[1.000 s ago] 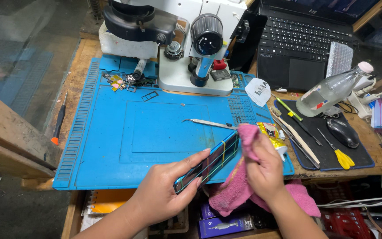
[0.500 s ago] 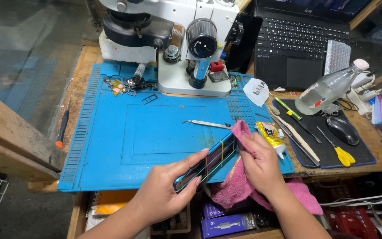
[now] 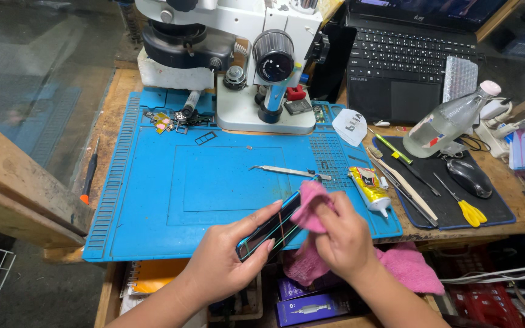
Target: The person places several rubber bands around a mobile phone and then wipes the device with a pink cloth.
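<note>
The fingers [image 3: 261,217] of the left hand [image 3: 226,258] are closed around a smartphone [image 3: 273,229], pinching its long edges and holding it tilted on edge, just above the near rim of the blue silicone repair mat [image 3: 153,200]. Thin bands, red and green, cross the phone's body. The right hand [image 3: 343,240] is closed on a bunched pink cloth [image 3: 311,209], pressing a fold of it against the phone's upper end; the rest of the cloth hangs down past the surface's front edge.

To wipe well, I judge the left grip should stay firm on the edges, clear of the wiped face, while the cloth moves in short strokes that do not snag the bands.

Farther out on the mat lie tweezers [image 3: 287,172] and a yellow glue tube [image 3: 370,187]. At the mat's far end stands a white microscope [image 3: 262,67]. To the right, a black pad carries a mouse [image 3: 469,177], a clear bottle [image 3: 451,120] and yellow-handled snips [image 3: 464,206].
</note>
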